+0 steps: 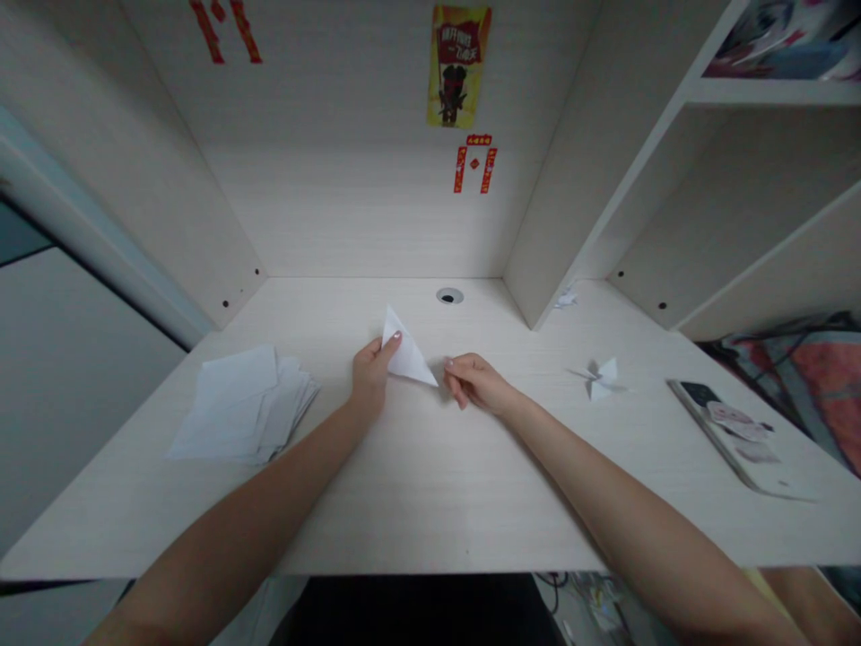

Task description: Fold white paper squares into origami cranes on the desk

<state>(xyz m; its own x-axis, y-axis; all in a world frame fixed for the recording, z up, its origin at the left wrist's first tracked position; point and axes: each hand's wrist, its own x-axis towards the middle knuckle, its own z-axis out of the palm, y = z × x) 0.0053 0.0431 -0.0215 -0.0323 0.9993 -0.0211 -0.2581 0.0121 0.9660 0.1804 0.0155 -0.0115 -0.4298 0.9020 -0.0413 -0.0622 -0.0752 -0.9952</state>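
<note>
My left hand [372,370] pinches a folded white paper triangle [409,361], with the thumb lying on its front face. The sheet stands tilted above the desk, one corner up and another toward the right. Just beyond that right corner is my right hand [474,381], its thumb and index finger together and the other fingers curled. A small gap shows between these fingertips and the paper. On the right side of the desk sits a folded paper crane [604,379], made of white paper.
A loose stack of white paper sheets [235,404] lies at the left. A phone [733,440] rests near the right edge, and a cable hole [449,295] is at the back. An upright partition [548,215] rises at back right, with small white paper [567,298] behind it.
</note>
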